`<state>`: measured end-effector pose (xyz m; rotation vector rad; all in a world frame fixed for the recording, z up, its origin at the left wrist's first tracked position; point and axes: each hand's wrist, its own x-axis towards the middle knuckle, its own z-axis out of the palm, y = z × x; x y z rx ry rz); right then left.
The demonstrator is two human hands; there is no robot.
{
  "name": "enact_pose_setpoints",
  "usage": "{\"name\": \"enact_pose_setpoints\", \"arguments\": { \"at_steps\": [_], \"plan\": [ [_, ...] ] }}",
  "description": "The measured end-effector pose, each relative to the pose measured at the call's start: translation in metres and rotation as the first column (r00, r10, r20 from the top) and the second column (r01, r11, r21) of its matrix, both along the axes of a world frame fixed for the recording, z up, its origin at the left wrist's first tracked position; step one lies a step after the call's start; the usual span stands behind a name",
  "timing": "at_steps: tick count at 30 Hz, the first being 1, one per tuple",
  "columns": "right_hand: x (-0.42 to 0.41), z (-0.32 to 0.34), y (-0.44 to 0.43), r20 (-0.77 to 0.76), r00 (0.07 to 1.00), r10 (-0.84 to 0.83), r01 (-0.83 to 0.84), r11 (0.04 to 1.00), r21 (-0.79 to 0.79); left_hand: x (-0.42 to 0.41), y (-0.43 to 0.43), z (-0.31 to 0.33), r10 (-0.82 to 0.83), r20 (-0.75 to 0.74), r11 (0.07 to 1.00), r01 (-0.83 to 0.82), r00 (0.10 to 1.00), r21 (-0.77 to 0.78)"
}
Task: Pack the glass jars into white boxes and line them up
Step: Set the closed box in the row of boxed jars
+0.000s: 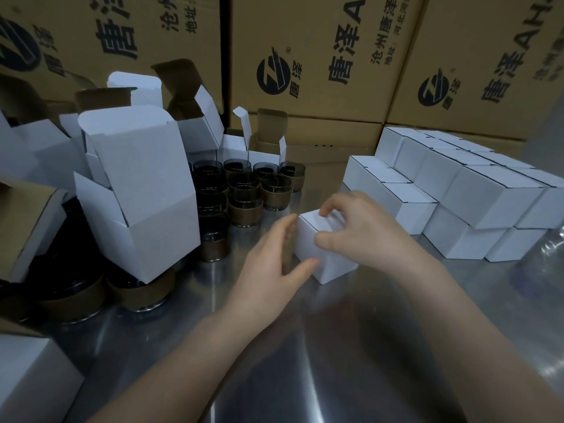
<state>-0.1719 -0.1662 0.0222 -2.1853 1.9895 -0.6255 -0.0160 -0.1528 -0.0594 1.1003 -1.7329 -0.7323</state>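
Note:
A small closed white box (308, 242) stands on the steel table (305, 346) in the middle. My right hand (363, 230) grips it from the right, fingers curled over its top and thumb on its front face. My left hand (274, 264) touches its left side with loosely bent fingers and the thumb at its lower front edge. Several dark glass jars (244, 193) with brown paper bands stand behind and to the left. Closed white boxes (476, 196) are lined up in two layers at the right.
Open empty white boxes (140, 190) with raised flaps stand over the jars at the left. Larger banded jars (143, 294) sit at the near left. Big printed brown cartons (320, 62) wall off the back. Another white box (33, 380) lies at the lower left.

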Motion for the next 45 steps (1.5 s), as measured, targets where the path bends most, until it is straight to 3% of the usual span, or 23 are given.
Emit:
{"name": "enact_pose_setpoints", "arguments": {
  "at_steps": [9, 19, 26, 35, 38, 40, 41, 43, 45],
  "plan": [
    [-0.061, 0.003, 0.007, -0.042, 0.967, -0.253, 0.254, 0.967, 0.024, -0.003, 0.017, 0.010, -0.033, 0.323, 0.976, 0.101, 0.946, -0.195],
    [-0.105, 0.003, 0.001, -0.249, 0.818, -0.518, 0.529, 0.848, -0.023, -0.014, 0.042, 0.022, -0.210, 0.512, 0.929, 0.333, 0.833, -0.161],
    [-0.117, -0.006, -0.008, -0.212, 0.831, -0.515, 0.513, 0.856, -0.069, -0.020, 0.049, 0.023, -0.225, 0.626, 0.903, 0.401, 0.747, -0.155],
    [-0.112, -0.010, -0.012, -0.237, 0.819, -0.523, 0.500, 0.853, -0.153, -0.020, 0.047, 0.021, -0.214, 0.622, 0.883, 0.421, 0.753, -0.207],
    [-0.085, -0.005, -0.008, -0.104, 0.913, -0.395, 0.357, 0.895, -0.267, -0.019, 0.045, 0.019, -0.217, 0.608, 0.889, 0.412, 0.764, -0.200],
    [-0.051, 0.003, 0.001, 0.106, 0.986, -0.125, 0.153, 0.937, -0.313, -0.018, 0.044, 0.019, -0.220, 0.607, 0.894, 0.407, 0.763, -0.187],
    [-0.030, 0.007, 0.008, 0.221, 0.975, 0.036, 0.034, 0.952, -0.306, -0.018, 0.042, 0.019, -0.221, 0.599, 0.898, 0.400, 0.770, -0.182],
    [0.015, 0.016, 0.025, 0.412, 0.866, 0.285, -0.188, 0.947, -0.260, -0.016, 0.040, 0.019, -0.210, 0.591, 0.915, 0.370, 0.779, -0.161],
    [0.055, 0.019, 0.037, 0.506, 0.769, 0.390, -0.335, 0.921, -0.201, -0.013, 0.037, 0.017, -0.209, 0.546, 0.931, 0.336, 0.812, -0.143]
  ]
}}
